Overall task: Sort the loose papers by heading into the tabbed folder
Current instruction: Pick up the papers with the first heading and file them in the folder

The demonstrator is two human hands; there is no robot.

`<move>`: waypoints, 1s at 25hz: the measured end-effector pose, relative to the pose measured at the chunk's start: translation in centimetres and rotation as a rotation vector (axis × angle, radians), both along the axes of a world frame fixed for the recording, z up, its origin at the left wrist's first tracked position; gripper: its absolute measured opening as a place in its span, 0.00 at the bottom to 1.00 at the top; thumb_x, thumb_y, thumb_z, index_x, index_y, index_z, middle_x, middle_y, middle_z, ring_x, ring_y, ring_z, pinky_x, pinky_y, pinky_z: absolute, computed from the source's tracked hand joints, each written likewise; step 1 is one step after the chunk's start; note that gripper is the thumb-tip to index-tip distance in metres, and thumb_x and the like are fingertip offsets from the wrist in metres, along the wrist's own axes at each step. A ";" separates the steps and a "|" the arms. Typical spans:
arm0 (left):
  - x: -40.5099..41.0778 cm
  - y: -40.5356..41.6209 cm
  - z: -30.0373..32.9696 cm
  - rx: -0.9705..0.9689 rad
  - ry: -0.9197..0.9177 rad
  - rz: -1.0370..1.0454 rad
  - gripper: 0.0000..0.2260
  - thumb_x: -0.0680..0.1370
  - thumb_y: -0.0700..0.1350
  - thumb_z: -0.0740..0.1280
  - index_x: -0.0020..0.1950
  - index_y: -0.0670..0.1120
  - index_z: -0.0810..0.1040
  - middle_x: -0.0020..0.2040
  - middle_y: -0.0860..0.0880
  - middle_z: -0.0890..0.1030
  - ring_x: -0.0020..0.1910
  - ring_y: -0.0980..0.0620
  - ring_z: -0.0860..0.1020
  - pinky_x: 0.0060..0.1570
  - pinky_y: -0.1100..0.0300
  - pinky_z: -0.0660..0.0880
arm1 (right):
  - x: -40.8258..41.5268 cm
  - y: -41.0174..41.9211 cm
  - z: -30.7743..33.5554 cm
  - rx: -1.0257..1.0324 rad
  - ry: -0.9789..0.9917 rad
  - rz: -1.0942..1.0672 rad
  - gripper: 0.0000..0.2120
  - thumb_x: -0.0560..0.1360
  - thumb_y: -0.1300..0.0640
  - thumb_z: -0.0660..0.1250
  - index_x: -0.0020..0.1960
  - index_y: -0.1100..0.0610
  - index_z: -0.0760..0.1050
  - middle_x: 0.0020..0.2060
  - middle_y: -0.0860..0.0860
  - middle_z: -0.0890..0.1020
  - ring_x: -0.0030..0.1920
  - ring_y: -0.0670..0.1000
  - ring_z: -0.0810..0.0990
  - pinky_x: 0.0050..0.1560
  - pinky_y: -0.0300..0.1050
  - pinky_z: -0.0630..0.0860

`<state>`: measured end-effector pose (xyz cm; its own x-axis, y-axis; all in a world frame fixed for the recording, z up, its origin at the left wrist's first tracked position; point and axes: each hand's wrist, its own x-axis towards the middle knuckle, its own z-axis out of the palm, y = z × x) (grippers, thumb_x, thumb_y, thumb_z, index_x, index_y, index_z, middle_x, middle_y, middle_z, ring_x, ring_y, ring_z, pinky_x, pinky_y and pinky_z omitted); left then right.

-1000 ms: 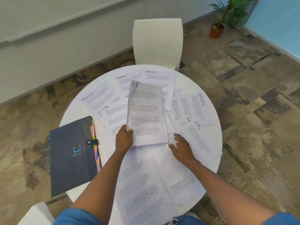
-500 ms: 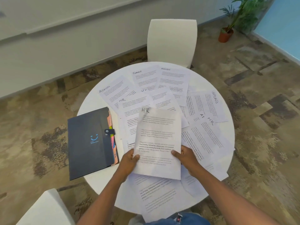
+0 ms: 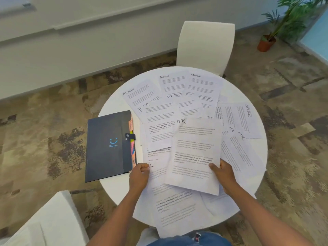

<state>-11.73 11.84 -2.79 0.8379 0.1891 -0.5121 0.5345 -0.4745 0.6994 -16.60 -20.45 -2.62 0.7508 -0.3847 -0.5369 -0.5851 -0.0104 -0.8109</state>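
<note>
Head view: both hands and all papers are seen from above.
Right grip: right hand [image 3: 224, 174] is pinched on the lower right edge of the HR sheet [image 3: 195, 153], thumb on top.
Left grip: left hand [image 3: 139, 176] is curled round the edge of a lower sheet [image 3: 159, 176] whose heading is mostly hidden.
HR sheet axis: long axis runs away from the body, heading at the far end.
Folder: tabbed folder [image 3: 108, 146] is lying closed on the bench [image 3: 113, 107], clasp fastened, tabs along its right edge.
Key relation: folder lies left of the held sheet, just beside the left hand; left hand is judged nearer for opening it.
Rest: loose ADMIN, FINANCE, SPORTS and HR sheets are spread overlapping beyond.
</note>
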 end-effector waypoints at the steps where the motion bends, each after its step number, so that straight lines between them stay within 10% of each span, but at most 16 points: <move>1: -0.2 0.1 -0.1 0.061 -0.003 0.005 0.07 0.77 0.41 0.66 0.53 0.47 0.80 0.51 0.49 0.82 0.51 0.47 0.79 0.53 0.55 0.75 | -0.1 -0.8 -0.1 -0.025 -0.001 0.015 0.13 0.78 0.60 0.67 0.63 0.54 0.77 0.54 0.50 0.82 0.53 0.53 0.81 0.57 0.52 0.78; 17: -5.3 -1.0 -0.3 0.274 0.323 0.112 0.26 0.73 0.56 0.72 0.65 0.47 0.68 0.58 0.47 0.77 0.57 0.43 0.78 0.53 0.51 0.74 | -1.4 -2.4 -1.6 -0.301 0.152 0.240 0.04 0.78 0.56 0.66 0.52 0.54 0.76 0.48 0.50 0.81 0.49 0.55 0.79 0.50 0.52 0.77; 25: -5.4 -1.0 -0.4 0.164 0.205 0.122 0.09 0.75 0.48 0.71 0.42 0.49 0.72 0.43 0.49 0.79 0.43 0.48 0.77 0.41 0.56 0.71 | -2.0 -2.1 -1.2 -0.261 0.132 0.234 0.06 0.79 0.56 0.66 0.55 0.54 0.76 0.51 0.50 0.81 0.51 0.55 0.79 0.50 0.50 0.76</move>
